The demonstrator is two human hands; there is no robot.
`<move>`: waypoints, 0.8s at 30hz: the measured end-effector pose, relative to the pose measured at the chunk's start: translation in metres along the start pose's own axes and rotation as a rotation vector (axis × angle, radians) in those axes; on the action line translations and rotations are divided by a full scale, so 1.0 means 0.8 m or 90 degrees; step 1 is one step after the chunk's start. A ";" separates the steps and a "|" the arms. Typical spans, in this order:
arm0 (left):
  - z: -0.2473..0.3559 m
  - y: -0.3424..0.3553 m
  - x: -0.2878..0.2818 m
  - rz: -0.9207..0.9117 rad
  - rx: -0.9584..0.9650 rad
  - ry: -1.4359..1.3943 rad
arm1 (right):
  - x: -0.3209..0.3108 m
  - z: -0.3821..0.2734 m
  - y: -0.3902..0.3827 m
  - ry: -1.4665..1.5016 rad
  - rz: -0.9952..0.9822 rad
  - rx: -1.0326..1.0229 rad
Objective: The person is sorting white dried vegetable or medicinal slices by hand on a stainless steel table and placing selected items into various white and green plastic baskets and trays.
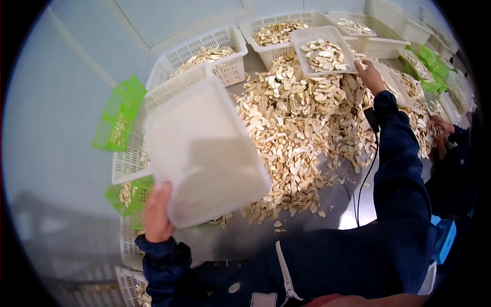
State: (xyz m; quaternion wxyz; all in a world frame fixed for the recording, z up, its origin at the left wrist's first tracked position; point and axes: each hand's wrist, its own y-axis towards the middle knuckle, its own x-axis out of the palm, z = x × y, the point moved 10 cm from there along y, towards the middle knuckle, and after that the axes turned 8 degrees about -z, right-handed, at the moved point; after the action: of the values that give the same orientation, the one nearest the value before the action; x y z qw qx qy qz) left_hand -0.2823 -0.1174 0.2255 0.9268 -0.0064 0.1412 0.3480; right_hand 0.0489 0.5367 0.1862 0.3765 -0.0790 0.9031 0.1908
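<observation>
The left hand (157,212) grips an empty tray (204,151) by its near corner, fingers closed on the rim, tilted over the near left of the table. The right hand (369,74) reaches far, holding a full tray (323,51) (fingers partly hidden) above the slices (302,133). This looks like swapping trays; next, the empty one needs level placing.

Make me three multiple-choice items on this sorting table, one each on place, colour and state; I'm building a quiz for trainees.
1. Where is the right hand?
A. on the far white tray of slices
B. in a green basket
C. on the floor

2. What colour is the basket at far left?
A. blue
B. green
C. red

3. How is the translucent tray in the left hand?
A. heaped full
B. lidded
C. empty, tilted

Answers: 1 A, fingers touch its corner; 2 B, bright green mesh; 3 C, nothing lies in it.
</observation>
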 end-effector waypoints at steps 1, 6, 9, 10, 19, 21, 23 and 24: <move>0.002 0.010 0.020 -0.017 -0.028 -0.064 | 0.011 0.001 0.008 -0.023 -0.038 -0.016; 0.042 0.090 0.070 -0.171 0.100 0.072 | 0.021 0.033 0.040 -0.006 -0.043 -0.105; -0.027 0.170 0.041 -0.138 -0.073 -0.157 | 0.017 0.027 0.033 0.085 -0.075 -0.082; -0.033 0.201 0.033 -0.170 -0.054 -0.065 | 0.005 0.030 0.028 0.113 -0.057 -0.126; -0.118 0.393 0.040 -0.003 -0.136 -0.321 | -0.062 -0.012 -0.090 0.313 -0.162 -0.058; -0.117 0.401 0.054 -0.017 -0.142 -0.347 | -0.065 -0.022 -0.107 0.333 -0.197 -0.050; -0.125 0.390 0.050 0.025 -0.223 -0.243 | -0.062 -0.042 -0.124 0.345 -0.209 -0.043; -0.120 0.378 0.049 0.023 -0.230 -0.241 | -0.056 -0.055 -0.134 0.362 -0.220 -0.046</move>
State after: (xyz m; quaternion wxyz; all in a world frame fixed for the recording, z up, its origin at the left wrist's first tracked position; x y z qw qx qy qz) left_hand -0.4747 0.1266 0.1492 0.9142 -0.1042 -0.0994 0.3787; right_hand 0.0825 0.4213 0.2157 0.1330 -0.2944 0.9379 0.1265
